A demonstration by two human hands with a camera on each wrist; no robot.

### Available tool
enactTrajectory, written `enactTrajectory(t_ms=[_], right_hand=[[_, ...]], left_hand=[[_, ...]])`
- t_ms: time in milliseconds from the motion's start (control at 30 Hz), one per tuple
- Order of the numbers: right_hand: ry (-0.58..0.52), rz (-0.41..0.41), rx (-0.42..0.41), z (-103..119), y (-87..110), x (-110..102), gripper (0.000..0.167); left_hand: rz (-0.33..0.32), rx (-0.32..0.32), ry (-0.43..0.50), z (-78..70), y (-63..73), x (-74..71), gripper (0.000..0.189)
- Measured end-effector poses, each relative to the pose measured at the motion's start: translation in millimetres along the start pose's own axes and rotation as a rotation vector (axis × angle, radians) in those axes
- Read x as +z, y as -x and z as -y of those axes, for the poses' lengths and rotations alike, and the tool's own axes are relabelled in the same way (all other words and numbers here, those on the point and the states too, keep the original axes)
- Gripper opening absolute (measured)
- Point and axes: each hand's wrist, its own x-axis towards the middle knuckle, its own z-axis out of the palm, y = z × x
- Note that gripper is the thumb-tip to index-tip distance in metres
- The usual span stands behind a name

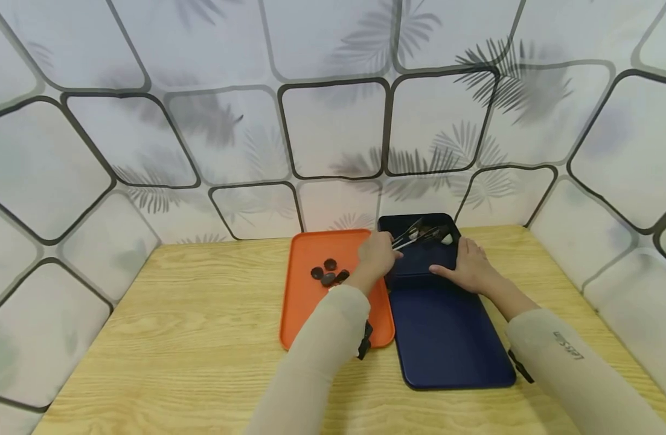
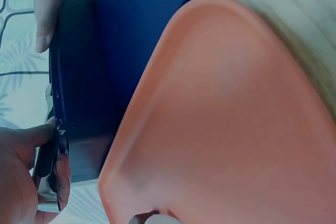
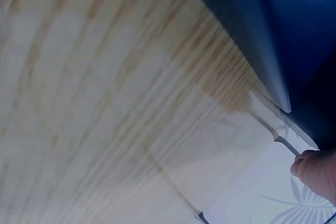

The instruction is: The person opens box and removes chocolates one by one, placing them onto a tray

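Observation:
My left hand (image 1: 377, 252) grips a pair of metal tongs (image 1: 406, 240) at the left rim of a dark blue box (image 1: 416, 266), their far ends reaching over its inside. Part of the tongs (image 2: 50, 195) also shows between the fingers in the left wrist view. Several small dark and whitish pieces (image 1: 447, 239) are in the box near the tong ends. My right hand (image 1: 471, 266) rests on the box's right front corner, fingers straight along the side and thumb stretched over the front rim. In the right wrist view only a fingertip (image 3: 310, 169) shows at the box edge.
An orange tray (image 1: 305, 314) lies left of the box, with several dark brown rounded pieces (image 1: 328, 279) on it, partly behind my left arm. In front of the box a flat dark blue tray (image 1: 447, 344) lies on the wooden table (image 1: 202, 326). A patterned cloth wall (image 1: 333, 133) stands behind.

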Motion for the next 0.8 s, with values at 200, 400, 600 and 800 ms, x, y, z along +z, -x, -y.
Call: enactTrajectory(t_ms=[200, 400, 600, 800], right_hand=[[-0.014, 0.018, 0.017, 0, 0.9, 2, 0.117], [-0.005, 0.012, 0.014, -1, -0.2, 2, 0.116], [-0.005, 0.001, 0.003, 0, 0.3, 2, 0.115], [-0.001, -0.007, -0.005, 0, 0.5, 0, 0.114]], left_hand=[[0.079, 0.085, -0.065, 13.7, -46.2, 41.2, 0.041], [0.107, 0.058, -0.137, -2.1, -6.2, 4.5, 0.039], [0.102, 0.111, -0.171, -0.8, 5.3, -1.9, 0.035], [0.091, 0.12, -0.139, 1.8, 3.7, -3.0, 0.034]])
